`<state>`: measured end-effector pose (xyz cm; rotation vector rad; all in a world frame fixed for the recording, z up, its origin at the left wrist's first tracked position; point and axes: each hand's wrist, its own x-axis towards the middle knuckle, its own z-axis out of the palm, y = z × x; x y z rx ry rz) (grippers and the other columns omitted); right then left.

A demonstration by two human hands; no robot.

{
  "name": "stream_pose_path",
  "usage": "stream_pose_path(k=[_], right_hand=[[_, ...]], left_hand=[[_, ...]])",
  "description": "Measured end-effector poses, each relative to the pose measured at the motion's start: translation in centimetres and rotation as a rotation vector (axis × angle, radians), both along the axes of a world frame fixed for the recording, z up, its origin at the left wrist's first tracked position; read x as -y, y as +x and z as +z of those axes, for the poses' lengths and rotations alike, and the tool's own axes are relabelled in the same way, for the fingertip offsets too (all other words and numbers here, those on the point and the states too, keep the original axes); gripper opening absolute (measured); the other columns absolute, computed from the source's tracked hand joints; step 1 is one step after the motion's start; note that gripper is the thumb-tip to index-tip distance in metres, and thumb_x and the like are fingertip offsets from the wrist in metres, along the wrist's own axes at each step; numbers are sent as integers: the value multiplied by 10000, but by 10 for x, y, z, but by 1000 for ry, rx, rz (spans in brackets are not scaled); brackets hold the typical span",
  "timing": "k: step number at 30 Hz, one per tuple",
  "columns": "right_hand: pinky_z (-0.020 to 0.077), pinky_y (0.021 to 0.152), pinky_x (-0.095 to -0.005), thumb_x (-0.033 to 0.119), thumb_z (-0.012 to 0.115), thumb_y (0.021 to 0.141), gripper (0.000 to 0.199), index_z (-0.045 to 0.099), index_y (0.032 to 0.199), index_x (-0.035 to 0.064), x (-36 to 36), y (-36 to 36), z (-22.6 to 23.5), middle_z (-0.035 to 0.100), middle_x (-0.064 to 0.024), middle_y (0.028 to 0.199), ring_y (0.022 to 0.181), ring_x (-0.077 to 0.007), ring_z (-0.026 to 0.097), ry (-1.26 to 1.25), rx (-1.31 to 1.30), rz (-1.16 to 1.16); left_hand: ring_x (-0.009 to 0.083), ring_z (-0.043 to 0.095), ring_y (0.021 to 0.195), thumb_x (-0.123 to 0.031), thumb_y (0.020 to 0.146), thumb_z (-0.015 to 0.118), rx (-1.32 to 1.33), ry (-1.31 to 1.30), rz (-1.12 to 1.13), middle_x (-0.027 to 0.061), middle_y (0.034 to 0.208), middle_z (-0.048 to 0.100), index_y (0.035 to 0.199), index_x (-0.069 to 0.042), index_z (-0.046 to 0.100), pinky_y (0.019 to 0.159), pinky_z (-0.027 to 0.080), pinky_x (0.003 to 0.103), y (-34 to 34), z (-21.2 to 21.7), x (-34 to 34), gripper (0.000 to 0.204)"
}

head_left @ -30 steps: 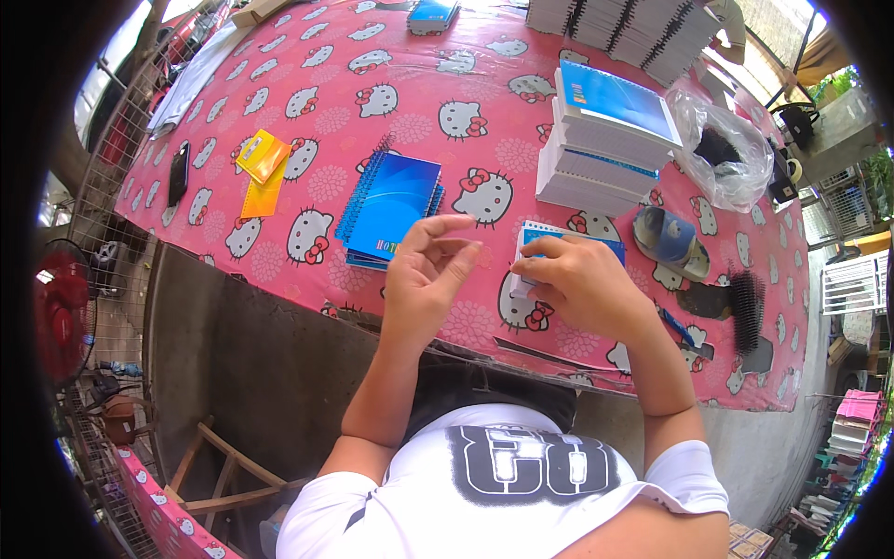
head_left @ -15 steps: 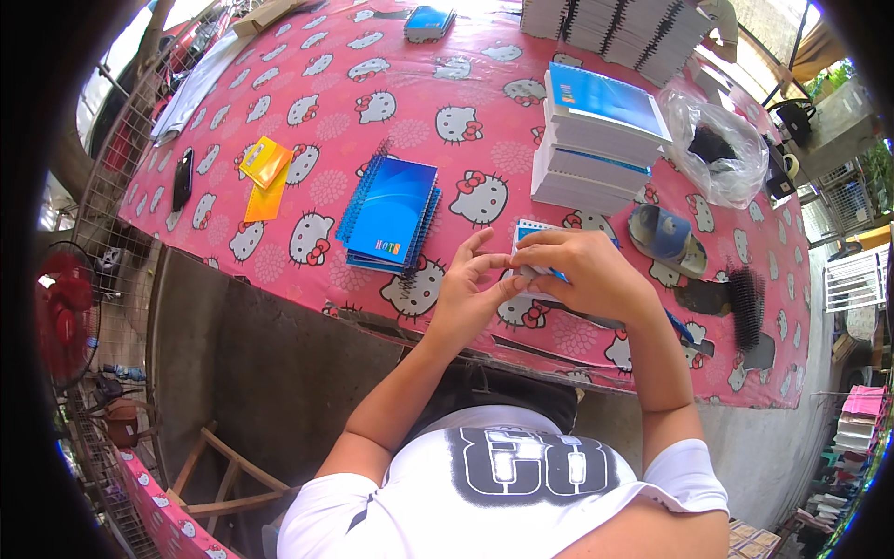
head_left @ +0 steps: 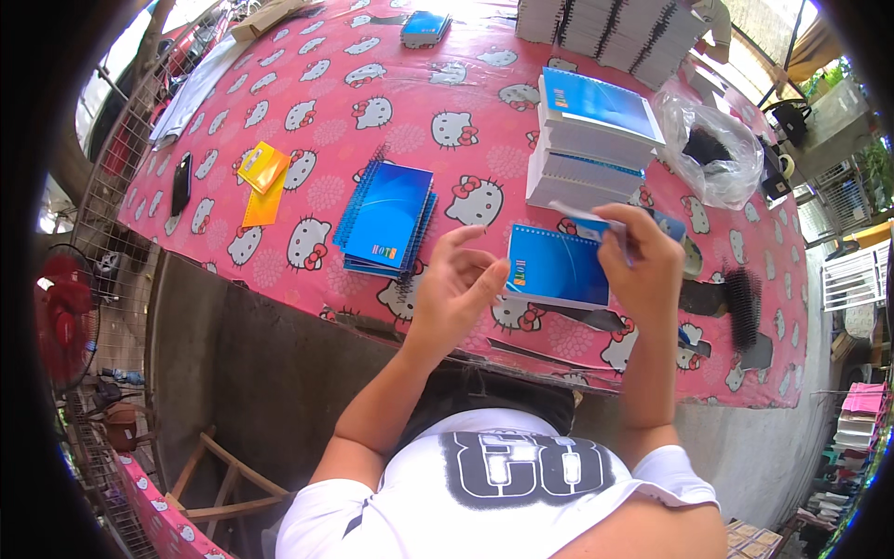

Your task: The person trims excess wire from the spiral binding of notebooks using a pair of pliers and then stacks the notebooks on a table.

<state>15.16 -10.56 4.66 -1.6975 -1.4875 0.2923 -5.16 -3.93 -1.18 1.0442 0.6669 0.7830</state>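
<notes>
In front of me lies a stack of punched sheets with a blue cover [head_left: 557,265], small holes running along its far edge. My left hand [head_left: 458,289] hovers at its left side, fingers loosely curled and apart, with nothing in them. Above its right end, my right hand [head_left: 643,256] pinches a thin white-and-blue piece of paper [head_left: 585,222], partly hidden by the fingers. Left of my left hand sits a small pile of blue spiral notebooks [head_left: 386,210], wire coils along their left edge.
Beyond the sheets stands a tall stack of punched pads [head_left: 596,140]. To the right are a plastic bag [head_left: 712,154] with dark contents and a black wire coil bundle [head_left: 742,307]. Yellow booklets [head_left: 264,182] and a phone [head_left: 182,184] lie left on the pink tablecloth [head_left: 326,102].
My right hand has moved right and lifted, now carrying a thin white-and-blue paper. My hands have parted, uncovering the blue cover. The left hand has shifted slightly left.
</notes>
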Motion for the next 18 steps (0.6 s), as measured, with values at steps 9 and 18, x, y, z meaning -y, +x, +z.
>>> stream_pose_path(k=[9,18], right_hand=[[444,938,-321,-46,687,775,455,521,1195,12,52,19,0,576,-122,1150,1100,-234,553,294,165,-128],[418,806,-278,-117,641,791,322,435,965,58,32,9,-67,505,-52,966,885,-138,498,128,-614,146]], left_hand=[[170,623,1027,173,880,439,74,654,-11,140,1119,613,1366,-60,421,812,507,258,39,9,-12,539],[358,478,1222,41,821,642,-225,1083,19,203,1314,465,1306,-66,441,1017,385,422,38,-11,-15,536]])
